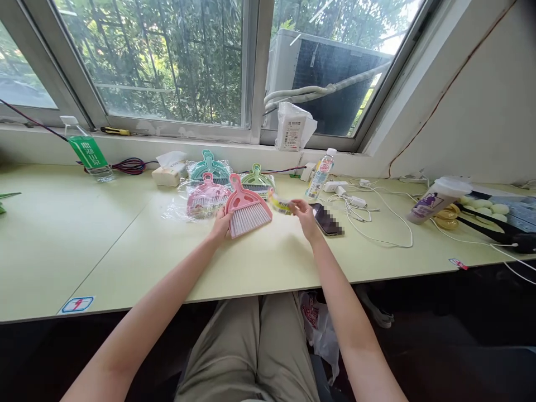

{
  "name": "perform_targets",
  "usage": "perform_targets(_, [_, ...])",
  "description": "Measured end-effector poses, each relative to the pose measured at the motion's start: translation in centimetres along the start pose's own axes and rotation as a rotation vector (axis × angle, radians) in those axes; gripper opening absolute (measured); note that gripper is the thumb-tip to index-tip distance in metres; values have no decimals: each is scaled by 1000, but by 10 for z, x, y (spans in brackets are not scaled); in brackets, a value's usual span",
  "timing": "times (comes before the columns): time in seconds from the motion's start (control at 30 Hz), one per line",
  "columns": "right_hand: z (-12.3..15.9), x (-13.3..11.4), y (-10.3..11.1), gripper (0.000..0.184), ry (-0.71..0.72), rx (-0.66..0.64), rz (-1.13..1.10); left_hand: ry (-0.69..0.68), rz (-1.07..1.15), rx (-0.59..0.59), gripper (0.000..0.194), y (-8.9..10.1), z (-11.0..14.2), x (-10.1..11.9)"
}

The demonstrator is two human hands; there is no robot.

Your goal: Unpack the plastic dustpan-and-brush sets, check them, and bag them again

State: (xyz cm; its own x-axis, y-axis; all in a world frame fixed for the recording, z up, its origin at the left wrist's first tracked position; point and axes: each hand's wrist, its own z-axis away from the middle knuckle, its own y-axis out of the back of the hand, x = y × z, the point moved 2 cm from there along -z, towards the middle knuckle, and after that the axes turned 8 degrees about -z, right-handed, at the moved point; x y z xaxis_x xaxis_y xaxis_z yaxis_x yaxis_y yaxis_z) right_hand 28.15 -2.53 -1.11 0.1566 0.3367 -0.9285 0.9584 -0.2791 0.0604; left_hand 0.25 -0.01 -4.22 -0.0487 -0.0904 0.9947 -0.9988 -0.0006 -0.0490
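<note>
My left hand [220, 223] rests on the near left edge of a pink mini dustpan with a brush [246, 209] lying on the pale green desk [125, 251]; its fingers curl against the pan. My right hand [305, 215] pinches a small yellow roll or wrapper [280, 204] just right of the dustpan. Behind lie more dustpan sets in clear bags: a pink one [206, 199], a teal one [209, 167] and a green one [256, 180]. A dark phone [326, 219] lies right beside my right hand.
On the desk stand a small bottle [320, 174], white chargers and cables [368, 209], a tissue pack [168, 172], a green-labelled bottle [89, 153] and a tipped cup [435, 200] beside yellow items. A white bag [292, 127] sits on the window sill.
</note>
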Motion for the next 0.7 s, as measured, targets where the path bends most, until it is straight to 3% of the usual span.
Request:
perform_targets(0.1, [10,-2,-17,37,-79,-355,-143,-32,-34,-53,49,-6,3,-1])
perform_targets(0.2, [20,0,-28,35,-161,-566,-181,-87,-36,-158,54,-13,11,3])
perform_targets(0.27, [21,4,-31,34,-180,-537,-176,-91,-11,-213,59,-15,16,7])
perform_targets(0.4, [15,15,-32,33,-132,-303,-96,-41,-1,-238,67,-16,24,15])
perform_targets(0.47, [14,18,-34,32,-94,-248,-36,-47,-29,-238,69,-17,27,18])
perform_targets(0.7, [22,11,-40,31,-1,-242,65,-68,-6,-310,74,-19,29,18])
